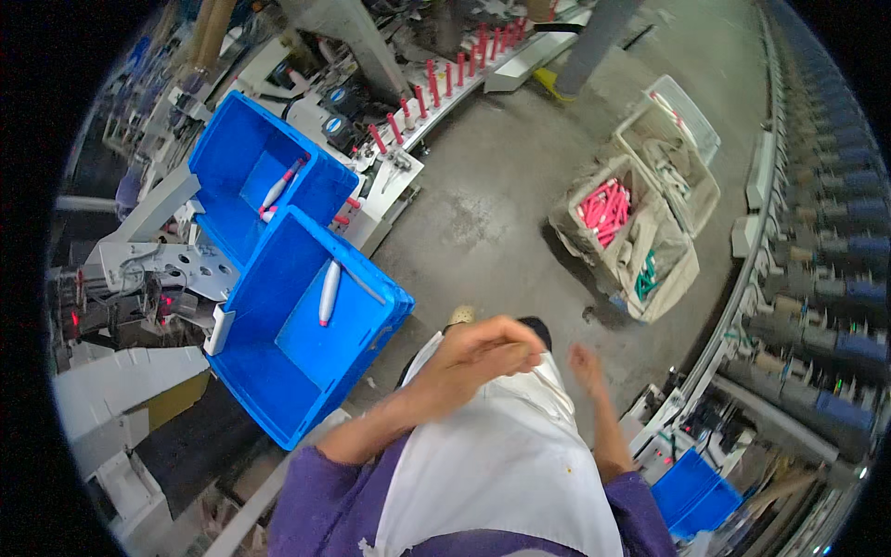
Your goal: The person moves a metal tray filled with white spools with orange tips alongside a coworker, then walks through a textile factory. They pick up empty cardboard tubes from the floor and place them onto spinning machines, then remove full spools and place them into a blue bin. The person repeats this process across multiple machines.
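Note:
In front of my white apron [492,464], my left hand [478,357] is raised with its fingers curled together. Its inner side is hidden, and nothing sticks out of it. My right hand [587,369] hangs farther right, smeared by motion, so its fingers cannot be read. Neither hand touches the things around. Nearest the left hand is a blue bin [371,343] with one white yarn bobbin [329,292] lying inside. A second blue bin [241,116] behind it holds a few white bobbins [278,190] with pink ends.
A row of red tubes [433,90] stands along the machine at the far left. On the floor to the right are cloth-lined containers [682,302] with pink tubes [605,212] and green tubes [646,276]. A long spindle machine [817,269] borders the right, near another blue bin [696,497].

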The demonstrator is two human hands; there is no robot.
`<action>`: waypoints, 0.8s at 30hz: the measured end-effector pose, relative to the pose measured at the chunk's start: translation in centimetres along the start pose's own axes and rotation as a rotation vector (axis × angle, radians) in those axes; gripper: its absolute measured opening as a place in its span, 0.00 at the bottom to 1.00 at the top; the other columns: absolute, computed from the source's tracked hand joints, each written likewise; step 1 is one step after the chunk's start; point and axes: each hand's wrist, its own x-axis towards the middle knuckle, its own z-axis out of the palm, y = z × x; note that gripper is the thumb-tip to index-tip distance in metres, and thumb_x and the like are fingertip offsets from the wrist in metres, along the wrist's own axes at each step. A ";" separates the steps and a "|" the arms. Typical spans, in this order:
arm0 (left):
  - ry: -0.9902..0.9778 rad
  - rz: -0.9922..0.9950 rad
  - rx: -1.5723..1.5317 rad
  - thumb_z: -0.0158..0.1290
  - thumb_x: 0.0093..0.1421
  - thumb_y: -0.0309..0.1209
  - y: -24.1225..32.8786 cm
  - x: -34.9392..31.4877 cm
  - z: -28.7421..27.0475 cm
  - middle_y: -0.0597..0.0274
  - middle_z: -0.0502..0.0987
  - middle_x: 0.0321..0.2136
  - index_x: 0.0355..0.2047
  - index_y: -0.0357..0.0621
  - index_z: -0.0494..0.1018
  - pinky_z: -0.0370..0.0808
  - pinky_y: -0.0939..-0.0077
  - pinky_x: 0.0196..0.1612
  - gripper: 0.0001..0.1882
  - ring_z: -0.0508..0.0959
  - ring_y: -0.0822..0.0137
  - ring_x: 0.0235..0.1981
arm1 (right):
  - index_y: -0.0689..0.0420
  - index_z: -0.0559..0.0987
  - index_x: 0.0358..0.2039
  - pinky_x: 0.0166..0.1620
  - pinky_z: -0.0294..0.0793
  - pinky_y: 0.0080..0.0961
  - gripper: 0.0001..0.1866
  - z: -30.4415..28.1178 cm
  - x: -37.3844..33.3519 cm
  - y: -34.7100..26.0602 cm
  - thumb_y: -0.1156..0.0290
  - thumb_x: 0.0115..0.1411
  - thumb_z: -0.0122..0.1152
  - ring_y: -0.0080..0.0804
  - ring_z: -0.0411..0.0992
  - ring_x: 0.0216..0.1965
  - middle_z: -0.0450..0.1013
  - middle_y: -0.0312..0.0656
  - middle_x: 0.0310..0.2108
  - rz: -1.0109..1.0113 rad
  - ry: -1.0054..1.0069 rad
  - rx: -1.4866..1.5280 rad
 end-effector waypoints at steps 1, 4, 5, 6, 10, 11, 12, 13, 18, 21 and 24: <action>-0.040 0.020 0.007 0.46 0.63 0.29 0.7 3.0 -0.2 0.63 0.75 0.31 0.38 0.36 0.71 0.69 0.81 0.38 0.09 0.71 0.77 0.32 | 0.56 0.75 0.44 0.44 0.70 0.29 0.15 0.8 -1.7 2.6 0.65 0.58 0.55 0.31 0.73 0.37 0.74 0.41 0.36 0.150 -0.025 -0.089; -0.069 -0.031 0.113 0.46 0.63 0.29 0.6 11.8 -2.2 0.63 0.75 0.31 0.38 0.38 0.71 0.70 0.82 0.36 0.08 0.72 0.77 0.33 | 0.56 0.75 0.42 0.43 0.70 0.28 0.14 -0.7 -6.0 9.8 0.65 0.58 0.55 0.30 0.72 0.36 0.74 0.39 0.35 0.358 -0.216 -0.171; -0.084 0.034 0.166 0.46 0.63 0.29 0.0 15.1 -3.4 0.63 0.74 0.31 0.38 0.38 0.71 0.70 0.82 0.36 0.08 0.72 0.77 0.33 | 0.55 0.75 0.42 0.42 0.70 0.28 0.13 -2.1 -6.1 11.7 0.65 0.58 0.55 0.30 0.71 0.35 0.74 0.39 0.34 0.413 -0.251 -0.184; -0.013 -0.027 0.138 0.46 0.63 0.29 -1.1 18.1 -4.2 0.63 0.75 0.31 0.38 0.39 0.71 0.70 0.82 0.35 0.08 0.72 0.77 0.33 | 0.55 0.75 0.41 0.42 0.70 0.28 0.12 -3.7 -5.5 13.4 0.65 0.58 0.54 0.30 0.71 0.35 0.73 0.39 0.34 0.450 -0.273 -0.192; 0.414 -0.098 -0.113 0.47 0.61 0.30 -5.2 28.0 -6.7 0.64 0.75 0.32 0.39 0.41 0.71 0.69 0.84 0.33 0.09 0.72 0.76 0.32 | 0.54 0.74 0.38 0.40 0.69 0.27 0.10 -10.7 4.4 14.9 0.65 0.58 0.54 0.29 0.70 0.33 0.73 0.37 0.32 0.469 -0.240 -0.031; 0.559 -0.218 -0.182 0.48 0.60 0.31 -5.8 29.6 -7.1 0.64 0.75 0.32 0.39 0.42 0.71 0.69 0.84 0.33 0.09 0.72 0.76 0.32 | 0.54 0.74 0.38 0.39 0.69 0.27 0.10 -12.2 8.7 13.4 0.65 0.58 0.54 0.29 0.70 0.32 0.72 0.37 0.31 0.462 -0.184 0.137; 0.617 -0.277 -0.264 0.51 0.58 0.33 -6.1 30.7 -6.9 0.64 0.75 0.32 0.39 0.44 0.72 0.69 0.83 0.32 0.10 0.73 0.75 0.32 | 0.54 0.74 0.37 0.39 0.69 0.27 0.09 -14.2 13.5 11.3 0.65 0.58 0.54 0.29 0.69 0.32 0.72 0.37 0.31 0.426 -0.099 0.410; 0.546 -0.271 -0.298 0.52 0.57 0.34 -6.2 31.7 -6.9 0.64 0.75 0.31 0.38 0.44 0.72 0.69 0.82 0.33 0.11 0.74 0.75 0.32 | 0.54 0.74 0.36 0.38 0.69 0.27 0.09 -16.4 18.6 8.4 0.65 0.58 0.54 0.29 0.69 0.31 0.72 0.36 0.31 0.367 -0.035 0.653; 0.515 0.034 -0.020 0.49 0.59 0.31 -3.8 33.2 -7.4 0.70 0.72 0.26 0.36 0.40 0.72 0.68 0.80 0.33 0.09 0.70 0.78 0.28 | 0.55 0.64 0.57 0.51 0.65 0.31 0.23 -31.2 47.7 -14.2 0.63 0.62 0.49 0.34 0.68 0.49 0.67 0.40 0.51 -0.163 -0.019 0.551; 0.682 0.051 -0.095 0.49 0.59 0.30 -2.1 33.5 -9.4 0.71 0.72 0.26 0.37 0.41 0.72 0.68 0.81 0.33 0.08 0.69 0.78 0.27 | 0.55 0.62 0.58 0.54 0.63 0.34 0.26 -35.4 55.1 -26.1 0.61 0.62 0.50 0.37 0.66 0.53 0.63 0.43 0.55 -0.378 -0.055 0.259; 0.751 0.010 -0.180 0.49 0.59 0.30 -1.2 33.0 -12.3 0.69 0.74 0.29 0.38 0.43 0.72 0.68 0.85 0.32 0.08 0.71 0.80 0.30 | 0.56 0.62 0.58 0.53 0.64 0.33 0.26 -33.8 55.6 -33.4 0.61 0.62 0.51 0.37 0.65 0.54 0.64 0.43 0.55 -0.458 -0.109 0.189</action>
